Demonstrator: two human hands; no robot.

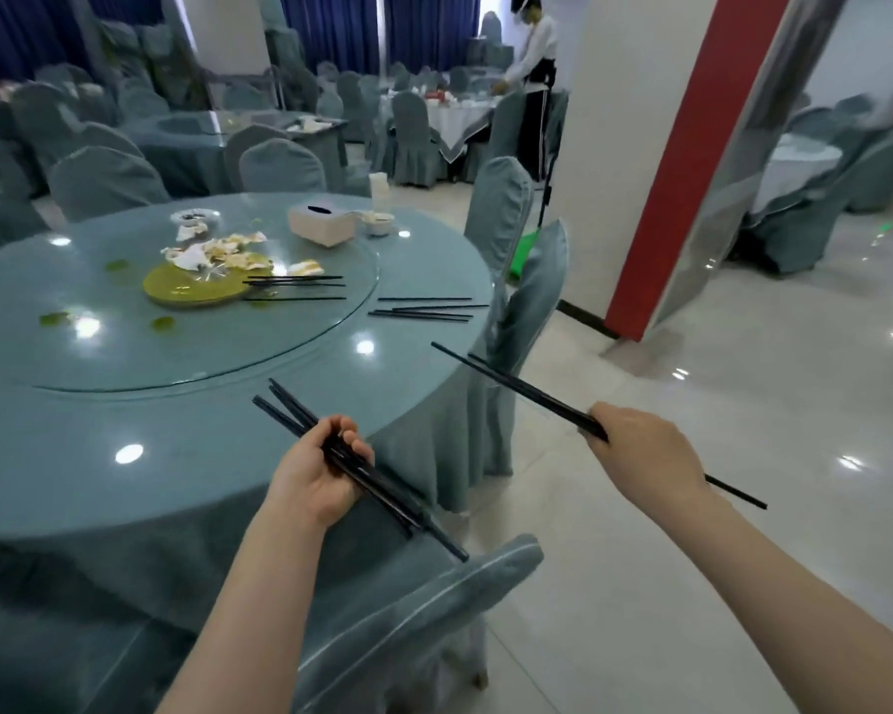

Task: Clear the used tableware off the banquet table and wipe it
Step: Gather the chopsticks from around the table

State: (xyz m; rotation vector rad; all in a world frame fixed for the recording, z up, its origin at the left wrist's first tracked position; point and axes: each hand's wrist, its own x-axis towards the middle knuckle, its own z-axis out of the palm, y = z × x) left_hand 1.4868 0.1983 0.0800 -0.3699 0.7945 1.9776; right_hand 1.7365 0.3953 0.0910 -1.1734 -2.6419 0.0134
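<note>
Black plastic chopsticks everywhere, that's what we see first. Our left hand, lower centre of the frame, has its fingers curled round a bundle of black chopsticks, tips fanning up-left over the table edge, butt ends poking down-right toward a teal chair back. Our right hand, centre right, grips a pair of black chopsticks over the floor, well off the table; long ends point up-left, one end sticks out lower right behind the hand.

The round banquet table with teal cloth fills the left half. On it sits a glass lazy Susan. More loose black chopsticks on the turntable lie at centre, and another loose group lies just right of the glass rim, near the table's far-right edge. A yellow-green plate sits on the turntable with crumpled white napkins and scraps on and behind it. A white tissue box and a small white bowl are at upper centre. Green sauce smears are at left on the glass.

A person in a white top stands by a far table at the top of the frame.
</note>
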